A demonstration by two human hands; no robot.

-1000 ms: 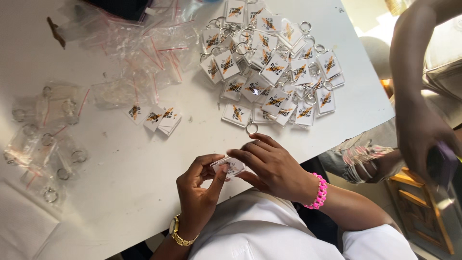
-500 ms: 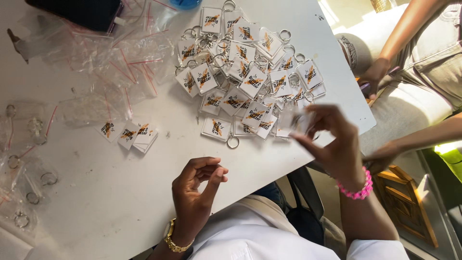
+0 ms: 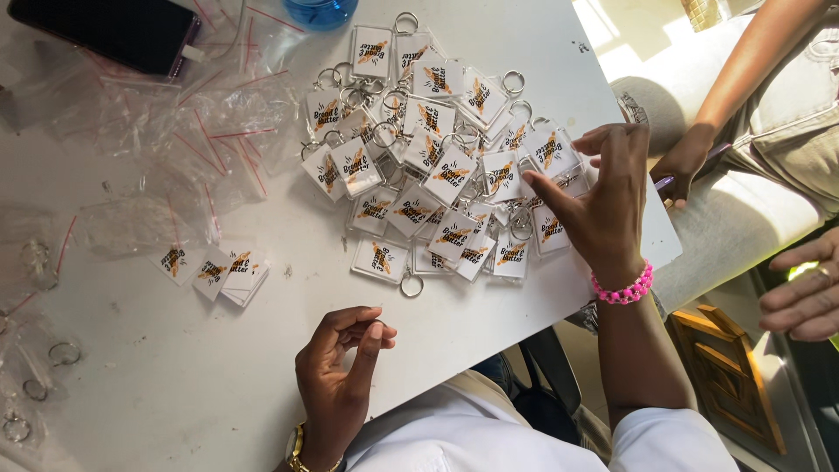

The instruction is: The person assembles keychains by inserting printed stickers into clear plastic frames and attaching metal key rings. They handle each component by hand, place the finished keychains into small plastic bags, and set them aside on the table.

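Note:
A pile of several clear square keychains (image 3: 437, 166) with printed white inserts and metal rings lies on the white table (image 3: 175, 393). My right hand (image 3: 599, 205), with a pink bead bracelet at the wrist, hovers over the pile's right edge. Its fingers are spread and the thumb points left just above the keychains, with nothing clearly gripped. My left hand (image 3: 341, 371), with a gold watch, rests near the table's front edge, fingers loosely curled and empty. One keychain with a ring (image 3: 382, 260) lies nearest to it.
Three loose printed inserts (image 3: 214, 273) lie left of the pile. Empty clear bags with red strips (image 3: 205, 135) and empty cases with rings (image 3: 39, 262) cover the left side. At the back are a black phone (image 3: 105, 31) and a blue container (image 3: 320, 10). Other people's hands (image 3: 683, 162) (image 3: 804, 297) are at the right.
My right hand carried a keychain from in front of me to the pile's right edge and opened over it. My left hand stayed near the front edge, empty.

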